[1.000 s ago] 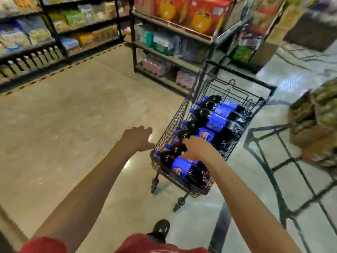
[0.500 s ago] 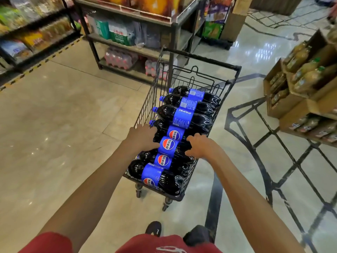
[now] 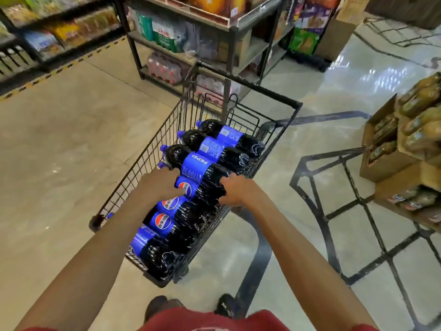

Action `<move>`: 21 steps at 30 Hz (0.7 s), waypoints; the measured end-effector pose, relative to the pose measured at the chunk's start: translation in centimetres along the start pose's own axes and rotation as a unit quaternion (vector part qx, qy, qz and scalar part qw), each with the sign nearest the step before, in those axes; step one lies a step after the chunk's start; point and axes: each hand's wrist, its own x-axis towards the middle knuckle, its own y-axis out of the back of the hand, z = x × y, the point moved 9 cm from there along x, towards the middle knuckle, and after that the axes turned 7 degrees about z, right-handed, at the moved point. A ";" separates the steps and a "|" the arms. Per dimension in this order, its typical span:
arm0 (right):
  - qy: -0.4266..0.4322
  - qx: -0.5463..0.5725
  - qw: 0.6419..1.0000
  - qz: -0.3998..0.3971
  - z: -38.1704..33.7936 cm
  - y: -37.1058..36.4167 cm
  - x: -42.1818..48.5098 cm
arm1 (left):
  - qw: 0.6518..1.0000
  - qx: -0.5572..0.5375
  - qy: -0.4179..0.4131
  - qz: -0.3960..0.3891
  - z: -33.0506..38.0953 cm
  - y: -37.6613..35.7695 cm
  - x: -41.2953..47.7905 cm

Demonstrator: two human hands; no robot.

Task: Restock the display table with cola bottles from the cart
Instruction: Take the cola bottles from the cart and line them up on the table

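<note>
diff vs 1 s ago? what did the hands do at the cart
The left hand came from the air left of the cart onto the neck end of a mid-row cola bottle. The right hand shifted to that bottle's base end. Both hands now grip it. Unchanged: all bottles lie in the cart, none lifted.

Ahead of me a black metal rack holds shrink-wrapped bottle packs; cardboard boxes of bottled drinks stack to my right
</note>
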 end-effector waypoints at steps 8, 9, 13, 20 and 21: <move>0.058 -0.007 0.998 -0.017 2.5 1.1 3.7 | 0.991 -0.082 0.088 0.051 0.2 0.7 1.1; 0.062 -0.009 0.998 -0.018 2.6 1.2 4.3 | 0.989 -0.090 0.100 0.055 -0.1 0.7 1.2; 0.077 -0.019 0.996 -0.033 2.8 1.9 6.6 | 0.983 -0.114 0.133 0.055 -0.8 0.1 2.6; 0.107 -0.047 0.991 -0.063 3.0 1.2 11.3 | 0.960 -0.208 0.183 0.044 -2.2 -2.5 8.4; 0.110 -0.049 0.990 -0.069 3.0 1.0 12.1 | 0.953 -0.228 0.196 0.042 -2.4 -2.7 9.1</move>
